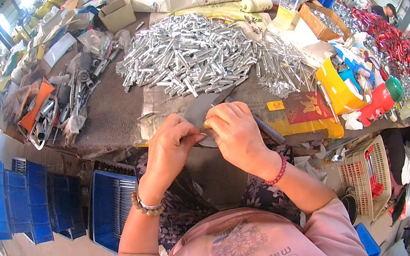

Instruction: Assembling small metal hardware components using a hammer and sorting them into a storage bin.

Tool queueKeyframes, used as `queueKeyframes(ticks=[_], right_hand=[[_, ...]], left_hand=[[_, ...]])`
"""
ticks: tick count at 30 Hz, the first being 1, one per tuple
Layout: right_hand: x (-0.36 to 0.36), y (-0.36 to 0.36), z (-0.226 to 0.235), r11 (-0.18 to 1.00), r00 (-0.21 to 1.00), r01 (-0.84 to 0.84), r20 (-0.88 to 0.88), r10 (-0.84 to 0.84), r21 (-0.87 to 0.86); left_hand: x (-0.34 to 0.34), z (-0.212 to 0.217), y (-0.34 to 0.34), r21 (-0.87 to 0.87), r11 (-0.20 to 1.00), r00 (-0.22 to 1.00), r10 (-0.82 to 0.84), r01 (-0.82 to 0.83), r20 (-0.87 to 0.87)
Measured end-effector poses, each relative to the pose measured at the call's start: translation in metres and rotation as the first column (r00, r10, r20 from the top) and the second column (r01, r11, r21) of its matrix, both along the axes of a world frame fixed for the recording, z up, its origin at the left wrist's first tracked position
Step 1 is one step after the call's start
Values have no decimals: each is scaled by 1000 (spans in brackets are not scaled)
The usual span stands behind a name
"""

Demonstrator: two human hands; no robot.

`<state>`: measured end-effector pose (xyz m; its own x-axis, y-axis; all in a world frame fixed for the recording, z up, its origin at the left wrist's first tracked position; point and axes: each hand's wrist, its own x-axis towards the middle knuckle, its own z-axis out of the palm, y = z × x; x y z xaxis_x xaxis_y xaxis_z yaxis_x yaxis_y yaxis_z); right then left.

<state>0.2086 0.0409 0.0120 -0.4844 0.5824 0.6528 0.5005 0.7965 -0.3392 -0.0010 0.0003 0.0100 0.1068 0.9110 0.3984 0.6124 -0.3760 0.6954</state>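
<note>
Both the left hand [170, 146] and the right hand [237, 131] pinch a small brass-coloured metal piece [207, 124] at the table's near edge, where a slipping fingertip could drop it into the lap.

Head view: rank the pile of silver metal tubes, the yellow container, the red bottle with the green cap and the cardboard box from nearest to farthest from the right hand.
From the right hand:
1. Pile of silver metal tubes, straight ahead on the table.
2. Yellow container, off to the right.
3. Red bottle with the green cap, farther right, beyond the container.
4. Cardboard box, far back, left of centre.
</note>
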Motion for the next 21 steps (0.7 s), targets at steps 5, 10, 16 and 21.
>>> queueKeyframes(ticks=[5,10,16,21], right_hand=[[14,-3,15,999,995,53,88,-51,-14],[57,0,30,952,936,290,238,-261,-96],[65,-10,28,937,973,231,73,-219,-262],[57,-42,37,978,986,159,62,-152,-135]], left_hand=[[-1,-2,3,-34,999,1000,-20,21,20],[-3,5,2,-65,997,999,-28,31,40],[-5,7,2,-110,993,998,-30,36,59],[-4,7,4,-109,991,995,-68,77,77]])
